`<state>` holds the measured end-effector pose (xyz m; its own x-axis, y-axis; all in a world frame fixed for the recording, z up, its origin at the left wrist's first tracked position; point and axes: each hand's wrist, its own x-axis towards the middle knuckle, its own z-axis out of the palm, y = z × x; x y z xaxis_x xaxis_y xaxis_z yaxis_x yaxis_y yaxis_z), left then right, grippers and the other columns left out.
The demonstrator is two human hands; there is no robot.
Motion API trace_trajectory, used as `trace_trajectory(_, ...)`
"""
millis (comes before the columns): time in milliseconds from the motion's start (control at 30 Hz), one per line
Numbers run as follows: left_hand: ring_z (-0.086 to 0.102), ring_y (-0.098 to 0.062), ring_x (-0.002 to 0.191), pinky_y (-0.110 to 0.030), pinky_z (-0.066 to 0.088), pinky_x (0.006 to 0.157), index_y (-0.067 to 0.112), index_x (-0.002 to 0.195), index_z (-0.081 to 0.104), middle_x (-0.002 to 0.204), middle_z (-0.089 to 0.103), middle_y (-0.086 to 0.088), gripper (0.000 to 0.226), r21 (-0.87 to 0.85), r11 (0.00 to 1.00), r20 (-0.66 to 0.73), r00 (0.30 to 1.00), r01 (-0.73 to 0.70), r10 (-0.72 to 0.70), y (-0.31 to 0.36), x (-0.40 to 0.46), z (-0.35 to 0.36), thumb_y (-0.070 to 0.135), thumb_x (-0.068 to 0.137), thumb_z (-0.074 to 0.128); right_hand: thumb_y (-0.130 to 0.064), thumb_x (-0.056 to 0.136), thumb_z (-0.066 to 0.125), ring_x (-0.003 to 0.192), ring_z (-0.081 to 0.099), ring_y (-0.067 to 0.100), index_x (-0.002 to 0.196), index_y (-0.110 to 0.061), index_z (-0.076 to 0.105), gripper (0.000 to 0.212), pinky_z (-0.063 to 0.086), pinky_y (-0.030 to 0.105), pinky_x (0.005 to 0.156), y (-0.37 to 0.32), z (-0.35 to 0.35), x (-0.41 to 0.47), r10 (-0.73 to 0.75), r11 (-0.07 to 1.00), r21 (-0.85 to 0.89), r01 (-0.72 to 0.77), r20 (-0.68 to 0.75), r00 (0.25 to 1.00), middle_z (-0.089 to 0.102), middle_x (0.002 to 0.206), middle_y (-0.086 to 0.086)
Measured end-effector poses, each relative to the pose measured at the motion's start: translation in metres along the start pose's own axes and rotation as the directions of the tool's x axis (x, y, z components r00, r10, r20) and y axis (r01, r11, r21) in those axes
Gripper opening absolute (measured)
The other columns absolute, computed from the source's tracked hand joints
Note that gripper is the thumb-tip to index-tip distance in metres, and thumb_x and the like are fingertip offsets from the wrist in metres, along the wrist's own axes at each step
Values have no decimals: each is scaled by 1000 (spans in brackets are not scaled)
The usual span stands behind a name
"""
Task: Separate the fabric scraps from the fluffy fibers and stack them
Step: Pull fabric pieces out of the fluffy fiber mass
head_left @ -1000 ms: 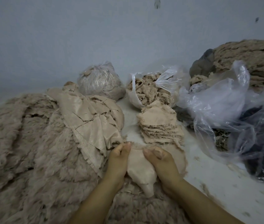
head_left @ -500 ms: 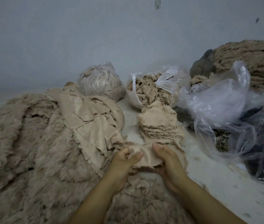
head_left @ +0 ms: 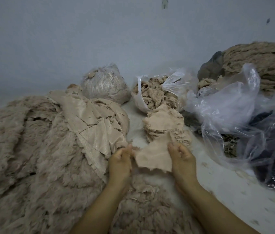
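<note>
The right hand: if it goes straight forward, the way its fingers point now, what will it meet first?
Most likely the stack of fabric scraps, which lies just beyond the right hand. The hand pinches a loose scrap, whose upper end already reaches the stack's near edge. Depth is unclear from this single view.

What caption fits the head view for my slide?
Both hands, left hand and right hand, hold a fabric scrap flat before the scrap stack.

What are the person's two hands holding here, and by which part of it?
A flat beige fabric scrap, stretched between both hands. The left hand pinches its left edge; the right hand grips its right edge, just in front of the stack of scraps.
</note>
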<state>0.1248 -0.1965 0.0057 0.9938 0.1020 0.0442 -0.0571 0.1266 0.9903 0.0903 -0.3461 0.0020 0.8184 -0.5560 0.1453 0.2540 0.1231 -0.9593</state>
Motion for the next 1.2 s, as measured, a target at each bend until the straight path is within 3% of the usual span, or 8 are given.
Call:
trace_trajectory(167,55,-15,63,-24,47,62,11,86,64,77,66,-7,24,401,880,167,965,-255,203,-2,18,-5,20,99,45,-28,93,58,66,58,25,72,-10,58,28,49,33,59,1,-30,28,24,958,-277,-70,-165,986,59,65,5)
trace_trajectory(267,54,-25,115,-34,43,91,14,138,43,139,47,-7,40,769,372,509,850,-521,138,-6,28,3,14,97,45,-38,90,55,71,57,27,72,-10,54,33,40,31,56,1,-38,30,-49,764,-643,-47,-131,990,57,64,0)
trace_trajectory(367,56,-27,109,-36,47,85,12,121,55,127,50,-7,28,832,130,527,841,-539,121,-6,33,2,9,95,45,-36,92,53,98,57,31,100,-18,61,21,38,32,67,-1,-40,27,9,473,-881,-23,-21,1000,62,98,5)
trace_trajectory(467,57,-13,81,-15,40,70,6,85,70,86,61,4,14,669,474,460,819,-573,342,-8,28,-8,4,89,57,-26,91,58,118,43,32,130,-16,52,40,35,37,93,-3,-42,25,-107,325,-940,100,69,992,49,125,13)
trace_trajectory(600,61,-5,55,-16,49,56,22,68,71,68,66,7,36,229,851,398,843,-472,361,5,4,-14,-9,83,61,-37,94,54,87,55,11,92,-28,64,14,39,26,78,-15,-13,8,-296,665,-646,374,232,927,61,89,-7)
trace_trajectory(767,65,-13,53,-19,52,53,19,68,73,61,68,-3,36,21,934,481,823,-356,303,12,-16,-12,-14,80,63,-54,91,51,54,60,16,66,-14,67,50,51,26,54,-28,22,-5,518,853,-273,-444,542,662,62,59,7)
trace_trajectory(933,57,-19,43,-22,44,41,11,52,60,50,58,-12,36,33,999,359,933,-8,-4,5,-12,-24,36,77,64,-5,91,60,48,52,8,74,-8,66,18,42,18,46,-15,20,-2,283,957,-170,-234,390,876,61,54,-1)
trace_trajectory(1200,41,-9,37,-19,29,34,9,79,51,56,49,0,39,37,973,192,954,229,-232,5,1,-17,44,78,68,-3,96,49,52,47,5,78,-12,55,21,40,15,51,-3,10,-3,166,986,-95,-136,508,845,52,59,-3)
